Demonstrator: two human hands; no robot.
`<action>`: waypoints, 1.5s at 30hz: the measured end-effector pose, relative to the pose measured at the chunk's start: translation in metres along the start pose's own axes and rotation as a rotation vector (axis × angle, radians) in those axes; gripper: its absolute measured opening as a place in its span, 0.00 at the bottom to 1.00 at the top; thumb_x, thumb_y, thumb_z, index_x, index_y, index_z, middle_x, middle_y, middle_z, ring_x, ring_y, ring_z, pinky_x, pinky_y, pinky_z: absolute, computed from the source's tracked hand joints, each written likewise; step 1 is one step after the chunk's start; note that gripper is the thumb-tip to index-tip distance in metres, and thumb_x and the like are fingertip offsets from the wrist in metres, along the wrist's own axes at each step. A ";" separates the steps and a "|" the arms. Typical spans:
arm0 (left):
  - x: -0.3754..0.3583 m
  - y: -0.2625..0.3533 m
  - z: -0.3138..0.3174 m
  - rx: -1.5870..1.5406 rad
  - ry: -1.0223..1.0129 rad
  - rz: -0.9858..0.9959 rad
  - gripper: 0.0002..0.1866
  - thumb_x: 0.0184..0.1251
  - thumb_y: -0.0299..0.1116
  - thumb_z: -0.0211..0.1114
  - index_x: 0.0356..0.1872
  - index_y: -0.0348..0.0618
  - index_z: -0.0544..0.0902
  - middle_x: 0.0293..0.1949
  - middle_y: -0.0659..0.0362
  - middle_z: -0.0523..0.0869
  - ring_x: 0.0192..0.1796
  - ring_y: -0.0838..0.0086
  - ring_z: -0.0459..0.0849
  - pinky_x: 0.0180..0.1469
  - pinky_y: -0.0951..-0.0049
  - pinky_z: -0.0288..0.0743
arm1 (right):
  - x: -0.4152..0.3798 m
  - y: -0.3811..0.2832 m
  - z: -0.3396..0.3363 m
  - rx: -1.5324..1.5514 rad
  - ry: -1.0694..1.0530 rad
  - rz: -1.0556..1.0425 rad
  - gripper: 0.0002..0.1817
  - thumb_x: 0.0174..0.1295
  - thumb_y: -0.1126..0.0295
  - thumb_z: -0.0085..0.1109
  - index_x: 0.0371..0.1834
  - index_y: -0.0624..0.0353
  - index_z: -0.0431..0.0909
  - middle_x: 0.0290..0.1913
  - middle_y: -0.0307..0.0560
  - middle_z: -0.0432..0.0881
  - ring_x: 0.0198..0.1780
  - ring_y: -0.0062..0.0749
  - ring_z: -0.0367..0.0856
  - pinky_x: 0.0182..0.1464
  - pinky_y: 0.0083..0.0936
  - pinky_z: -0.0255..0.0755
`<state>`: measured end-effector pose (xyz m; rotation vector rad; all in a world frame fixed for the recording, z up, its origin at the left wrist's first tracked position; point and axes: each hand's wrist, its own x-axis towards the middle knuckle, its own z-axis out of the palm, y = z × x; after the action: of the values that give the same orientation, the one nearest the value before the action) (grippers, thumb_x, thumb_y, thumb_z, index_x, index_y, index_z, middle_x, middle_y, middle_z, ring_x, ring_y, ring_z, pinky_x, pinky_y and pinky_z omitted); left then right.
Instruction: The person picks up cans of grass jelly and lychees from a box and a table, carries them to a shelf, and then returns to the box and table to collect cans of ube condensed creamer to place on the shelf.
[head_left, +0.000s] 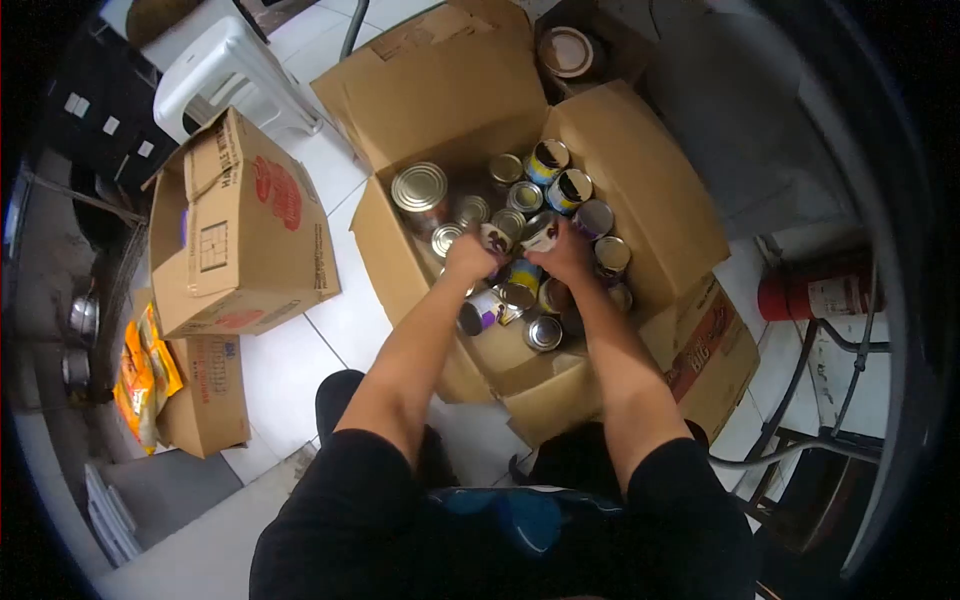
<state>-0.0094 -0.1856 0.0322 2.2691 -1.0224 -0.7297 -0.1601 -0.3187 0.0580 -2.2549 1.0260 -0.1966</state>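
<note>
Both my arms reach down into a large cardboard box (400, 290) whose flaps are folded out. Inside it stand and lie several metal cans. My left hand (470, 259) is closed around a labelled can (495, 238) near the middle of the box. Just to its right, my right hand (568, 255) grips another can (540, 232) with a white and dark label. A wide can (419, 187) stands in the far left corner. Blue and yellow cans (569, 187) are at the far right. A purple-labelled can (482, 312) lies tilted close to me. My fingertips are partly hidden.
To the left are a closed-sided carton (290, 250), a white plastic stool (225, 60) and orange packets (145, 375) on a smaller box (215, 390). A red cylinder (815, 296) and black metal legs (800, 390) are at the right. A flattened-looking printed carton (730, 370) lies beside the box.
</note>
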 end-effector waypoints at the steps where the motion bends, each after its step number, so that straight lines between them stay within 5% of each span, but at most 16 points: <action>1: -0.011 -0.001 -0.006 -0.233 0.051 0.007 0.33 0.59 0.36 0.65 0.66 0.44 0.63 0.50 0.50 0.80 0.48 0.57 0.83 0.46 0.52 0.78 | -0.009 -0.003 -0.007 0.150 0.095 0.012 0.43 0.34 0.53 0.78 0.54 0.62 0.71 0.50 0.56 0.79 0.52 0.46 0.79 0.54 0.35 0.72; 4: -0.067 0.032 -0.048 -1.331 -0.190 -0.229 0.37 0.58 0.35 0.67 0.66 0.45 0.58 0.52 0.51 0.77 0.49 0.61 0.83 0.48 0.58 0.80 | -0.050 -0.019 -0.048 0.768 0.020 0.141 0.40 0.44 0.55 0.74 0.58 0.65 0.68 0.54 0.53 0.78 0.54 0.41 0.78 0.56 0.34 0.71; 6: -0.105 0.040 -0.075 -1.555 -0.314 -0.110 0.39 0.58 0.32 0.67 0.67 0.46 0.54 0.54 0.52 0.74 0.52 0.64 0.80 0.51 0.63 0.79 | -0.091 -0.025 -0.066 1.322 -0.061 0.244 0.37 0.49 0.58 0.71 0.60 0.65 0.67 0.56 0.51 0.77 0.54 0.39 0.78 0.57 0.34 0.71; 8: -0.128 0.049 -0.093 -1.608 -0.355 0.134 0.40 0.56 0.31 0.68 0.67 0.47 0.54 0.54 0.53 0.74 0.53 0.65 0.79 0.54 0.64 0.78 | -0.151 -0.052 -0.109 1.424 -0.228 0.380 0.36 0.53 0.58 0.68 0.62 0.64 0.66 0.58 0.50 0.75 0.57 0.38 0.76 0.60 0.35 0.70; 13: -0.197 0.145 -0.199 -1.036 -0.292 0.722 0.55 0.33 0.40 0.79 0.66 0.46 0.55 0.53 0.56 0.69 0.59 0.69 0.70 0.60 0.68 0.65 | -0.274 -0.108 -0.204 1.192 -0.140 -0.335 0.39 0.55 0.56 0.66 0.66 0.64 0.60 0.57 0.57 0.75 0.56 0.45 0.77 0.57 0.40 0.73; 17: -0.215 0.243 -0.239 -1.019 -0.017 1.347 0.52 0.24 0.44 0.84 0.57 0.44 0.65 0.49 0.53 0.72 0.54 0.65 0.76 0.55 0.68 0.71 | -0.312 -0.132 -0.285 1.015 -0.001 -1.002 0.53 0.43 0.43 0.73 0.67 0.62 0.58 0.52 0.59 0.75 0.49 0.56 0.80 0.48 0.42 0.79; 21: -0.222 0.339 -0.278 -0.722 0.239 1.605 0.48 0.27 0.43 0.85 0.56 0.45 0.68 0.49 0.56 0.75 0.50 0.67 0.79 0.51 0.72 0.75 | -0.361 -0.168 -0.376 0.319 0.723 -1.202 0.51 0.43 0.41 0.72 0.65 0.61 0.61 0.52 0.63 0.73 0.49 0.50 0.79 0.50 0.36 0.77; 23: -0.214 0.379 -0.279 -0.558 0.152 1.557 0.47 0.31 0.38 0.85 0.57 0.44 0.67 0.50 0.55 0.77 0.52 0.66 0.78 0.55 0.72 0.73 | -0.373 -0.161 -0.391 0.179 1.078 -0.894 0.46 0.47 0.43 0.69 0.62 0.65 0.64 0.50 0.60 0.75 0.49 0.45 0.79 0.51 0.34 0.76; 26: -0.217 0.416 -0.279 -0.428 -0.046 1.217 0.44 0.36 0.41 0.82 0.56 0.41 0.67 0.47 0.50 0.78 0.48 0.67 0.80 0.51 0.70 0.76 | -0.356 -0.172 -0.416 0.225 1.208 -0.301 0.38 0.51 0.49 0.67 0.56 0.68 0.69 0.47 0.53 0.78 0.47 0.35 0.78 0.52 0.26 0.71; 27: -0.219 0.428 -0.281 -0.381 -0.098 1.091 0.43 0.38 0.43 0.80 0.56 0.39 0.67 0.46 0.49 0.79 0.46 0.67 0.81 0.48 0.70 0.78 | -0.342 -0.175 -0.425 0.264 1.167 -0.300 0.36 0.50 0.50 0.68 0.54 0.68 0.71 0.45 0.51 0.79 0.44 0.32 0.79 0.50 0.25 0.72; 28: -0.187 0.430 -0.259 -0.321 0.125 1.153 0.49 0.28 0.44 0.85 0.56 0.39 0.68 0.45 0.52 0.79 0.49 0.69 0.79 0.54 0.68 0.73 | -0.330 -0.175 -0.433 0.304 1.126 -0.305 0.34 0.49 0.52 0.70 0.51 0.67 0.73 0.44 0.50 0.80 0.41 0.30 0.79 0.48 0.24 0.72; 31: -0.158 0.438 -0.252 -0.276 -0.011 1.235 0.50 0.37 0.32 0.82 0.65 0.45 0.61 0.54 0.48 0.76 0.55 0.65 0.77 0.60 0.67 0.70 | -0.309 -0.155 -0.447 0.278 1.015 -0.256 0.28 0.55 0.58 0.67 0.51 0.68 0.73 0.45 0.49 0.80 0.43 0.27 0.79 0.50 0.22 0.72; 35: -0.144 0.432 -0.268 -0.486 -0.540 1.237 0.60 0.42 0.27 0.79 0.74 0.48 0.44 0.58 0.44 0.74 0.60 0.62 0.75 0.66 0.65 0.65 | -0.309 -0.141 -0.451 0.381 0.916 -0.242 0.36 0.55 0.62 0.68 0.63 0.69 0.65 0.50 0.53 0.79 0.53 0.31 0.77 0.56 0.25 0.69; 39: -0.139 0.438 -0.259 -0.331 -0.421 1.244 0.58 0.42 0.32 0.80 0.73 0.45 0.49 0.57 0.44 0.75 0.61 0.62 0.74 0.66 0.66 0.64 | -0.314 -0.127 -0.456 0.294 0.804 -0.206 0.50 0.48 0.62 0.73 0.70 0.69 0.52 0.56 0.61 0.74 0.58 0.40 0.74 0.60 0.29 0.67; 43: -0.148 0.459 -0.239 -0.416 -0.103 1.228 0.51 0.49 0.50 0.76 0.69 0.37 0.58 0.57 0.43 0.75 0.59 0.63 0.75 0.62 0.68 0.67 | -0.306 -0.113 -0.460 0.114 0.852 -0.173 0.53 0.46 0.58 0.75 0.71 0.67 0.52 0.60 0.66 0.71 0.60 0.43 0.73 0.62 0.32 0.67; 45: -0.151 0.468 -0.240 -0.283 0.006 1.124 0.49 0.49 0.49 0.75 0.68 0.33 0.59 0.58 0.43 0.74 0.59 0.65 0.75 0.60 0.69 0.69 | -0.311 -0.114 -0.471 0.165 0.896 -0.147 0.53 0.46 0.55 0.75 0.72 0.65 0.52 0.60 0.67 0.70 0.60 0.45 0.73 0.61 0.34 0.68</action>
<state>-0.1670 -0.2719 0.5492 1.1390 -1.7725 -0.3193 -0.4803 -0.2729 0.5341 -2.0839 1.1919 -1.3895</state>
